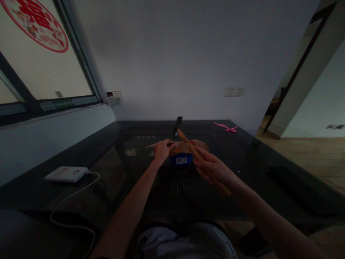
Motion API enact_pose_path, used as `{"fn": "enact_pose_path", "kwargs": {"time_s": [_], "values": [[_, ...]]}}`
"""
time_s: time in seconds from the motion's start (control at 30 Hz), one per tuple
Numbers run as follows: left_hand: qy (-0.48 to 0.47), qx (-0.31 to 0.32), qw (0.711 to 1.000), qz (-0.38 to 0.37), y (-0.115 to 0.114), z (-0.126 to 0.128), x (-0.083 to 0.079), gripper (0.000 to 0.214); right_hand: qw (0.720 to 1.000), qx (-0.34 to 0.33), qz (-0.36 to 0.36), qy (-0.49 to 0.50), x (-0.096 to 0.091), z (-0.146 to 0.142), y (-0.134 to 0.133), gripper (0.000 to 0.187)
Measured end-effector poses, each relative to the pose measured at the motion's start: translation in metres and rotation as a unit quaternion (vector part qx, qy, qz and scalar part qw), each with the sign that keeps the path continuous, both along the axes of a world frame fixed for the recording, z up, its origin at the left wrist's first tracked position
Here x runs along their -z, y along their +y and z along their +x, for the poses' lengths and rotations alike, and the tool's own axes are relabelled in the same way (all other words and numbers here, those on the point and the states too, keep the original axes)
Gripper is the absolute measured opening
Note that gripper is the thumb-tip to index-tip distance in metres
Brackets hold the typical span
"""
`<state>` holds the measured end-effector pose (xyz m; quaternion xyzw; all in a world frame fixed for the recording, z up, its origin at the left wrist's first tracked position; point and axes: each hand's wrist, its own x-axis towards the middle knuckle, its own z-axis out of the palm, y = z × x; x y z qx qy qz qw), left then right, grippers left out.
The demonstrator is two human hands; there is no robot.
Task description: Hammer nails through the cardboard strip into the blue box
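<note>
My right hand [210,163] is closed round the wooden handle of a hammer [185,141], and its dark head is raised above a brown sheet [183,146]. The sheet, perhaps cardboard, lies on top of a blue box [181,159] with a white label. On the sheet's left part rests my left hand [162,150], thumb and fingers pinched together. What sits between those fingertips is too small to make out. Several thin, shiny slivers that look like nails [181,180] lie on the dark table [151,194] in front of the box.
A white power bank [67,174] with a white cable [72,194] lies at the left of the table. A pink ribbon [228,127] is at the far right corner, and a dark flat object [299,189] lies at the right. Behind the table stands a wall [172,72].
</note>
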<state>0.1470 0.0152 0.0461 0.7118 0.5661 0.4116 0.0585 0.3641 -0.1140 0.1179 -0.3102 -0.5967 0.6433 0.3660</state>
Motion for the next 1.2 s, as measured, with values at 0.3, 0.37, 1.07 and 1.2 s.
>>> {"fn": "enact_pose_path", "kwargs": {"time_s": [0.3, 0.37, 1.07, 1.2], "values": [[0.009, -0.003, 1.000, -0.020, -0.002, 0.001, -0.005, 0.019, 0.999, 0.003, -0.011, 0.035, 0.004, 0.004, 0.002, 0.079], [0.007, -0.007, 1.000, -0.020, -0.003, 0.002, -0.006, 0.018, 0.997, 0.008, -0.007, 0.081, 0.003, 0.006, 0.001, 0.073], [0.213, 0.281, 0.928, 0.118, -0.083, 0.006, -0.008, 0.022, 0.940, -0.011, -0.048, 0.337, 0.075, 0.043, 0.030, 0.017], [0.252, 0.296, 0.922, -0.009, -0.088, -0.001, 0.013, 0.022, 0.951, 0.024, -0.052, 0.304, 0.072, 0.044, 0.026, 0.025]]}}
